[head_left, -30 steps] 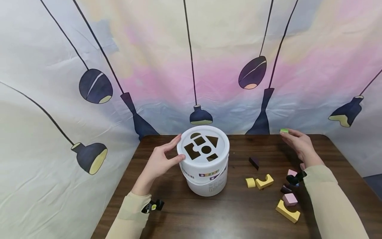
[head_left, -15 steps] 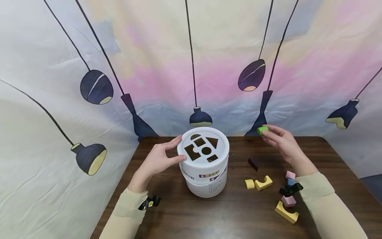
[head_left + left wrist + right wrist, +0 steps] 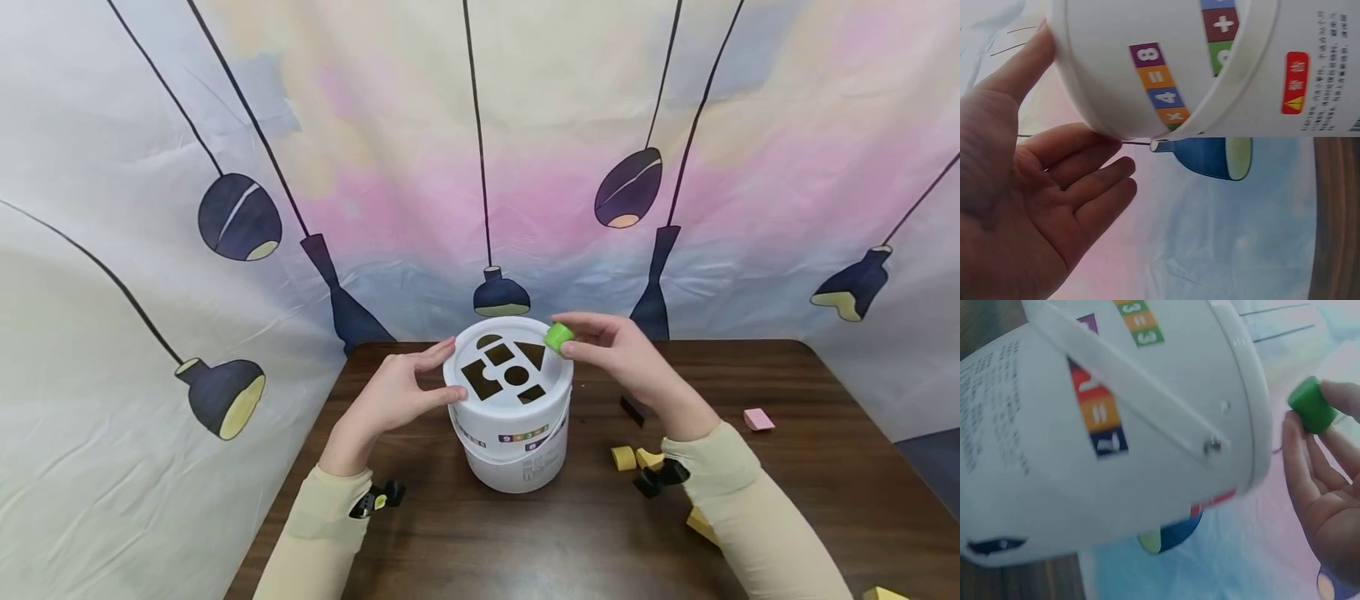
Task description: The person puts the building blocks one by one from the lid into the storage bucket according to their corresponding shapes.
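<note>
A white bucket (image 3: 513, 471) stands on the table, its handle hanging down at the front. Its white lid (image 3: 537, 377) has several cut-out holes: round, triangular, rectangular, half-round and notched. My left hand (image 3: 390, 393) rests against the lid's left edge, thumb at the front and index finger further back; the other fingers hang relaxed in the left wrist view. Between thumb and fingertips my right hand (image 3: 626, 354) pinches a green cylinder block (image 3: 558, 337), held just above the lid's right rim. The right wrist view shows this green cylinder beside the lid.
Right of the bucket lie a dark triangular block (image 3: 632, 410), a yellow cylinder (image 3: 623, 458) and a yellow arch block (image 3: 648, 458). My right forearm partly covers another yellow block (image 3: 702, 527). A pink block (image 3: 758, 419) lies further right. A patterned cloth hangs behind the table.
My right hand has carried the green cylinder leftward from the table's back right to the lid's rim. The right forearm now covers blocks seen before. The left hand stays on the lid.
</note>
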`<state>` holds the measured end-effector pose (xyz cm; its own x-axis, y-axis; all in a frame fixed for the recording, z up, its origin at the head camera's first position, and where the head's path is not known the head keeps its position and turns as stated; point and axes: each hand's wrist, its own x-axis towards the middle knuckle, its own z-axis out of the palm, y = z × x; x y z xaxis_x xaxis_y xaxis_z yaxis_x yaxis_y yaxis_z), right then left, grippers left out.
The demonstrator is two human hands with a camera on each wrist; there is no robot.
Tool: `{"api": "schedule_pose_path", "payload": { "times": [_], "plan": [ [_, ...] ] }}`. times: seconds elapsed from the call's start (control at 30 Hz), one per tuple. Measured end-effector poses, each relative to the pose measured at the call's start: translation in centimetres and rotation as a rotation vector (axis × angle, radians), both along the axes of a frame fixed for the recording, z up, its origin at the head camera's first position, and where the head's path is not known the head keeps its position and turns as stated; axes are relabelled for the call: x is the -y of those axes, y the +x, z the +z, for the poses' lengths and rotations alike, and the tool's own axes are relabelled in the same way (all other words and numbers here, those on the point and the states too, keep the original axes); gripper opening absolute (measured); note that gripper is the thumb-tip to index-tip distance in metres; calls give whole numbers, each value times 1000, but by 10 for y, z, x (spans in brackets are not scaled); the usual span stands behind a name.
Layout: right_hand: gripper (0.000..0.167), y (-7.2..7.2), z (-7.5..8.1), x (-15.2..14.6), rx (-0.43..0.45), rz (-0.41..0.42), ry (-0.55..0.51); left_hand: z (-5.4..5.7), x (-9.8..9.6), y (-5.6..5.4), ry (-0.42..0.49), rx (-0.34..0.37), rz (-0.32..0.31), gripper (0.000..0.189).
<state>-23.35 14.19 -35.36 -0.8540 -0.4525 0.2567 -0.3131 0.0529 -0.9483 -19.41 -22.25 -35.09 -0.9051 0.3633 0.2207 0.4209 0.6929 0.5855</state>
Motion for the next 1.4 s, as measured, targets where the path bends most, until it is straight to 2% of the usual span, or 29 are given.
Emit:
{"api": "schedule_pose_path", "payload": {
  "times": [0.13,0.27,0.7,0.93,1.4],
  "plan": [
    [50,0,3,20,-59,21,79,7,0,-2,-36,40,2,85],
    [47,-2,-1,32,-62,26,76,13,-1,-3,-79,69,-9,87],
    [41,1,-6,40,-193,5,164,29,-6,-2,-183,98,-17,87],
    [42,1,-2,45,-238,-27,251,31,-8,-1,-174,97,-20,86],
    [44,4,-3,49,-227,-101,331,27,-7,-2,-152,105,-1,86]
  ]
}}
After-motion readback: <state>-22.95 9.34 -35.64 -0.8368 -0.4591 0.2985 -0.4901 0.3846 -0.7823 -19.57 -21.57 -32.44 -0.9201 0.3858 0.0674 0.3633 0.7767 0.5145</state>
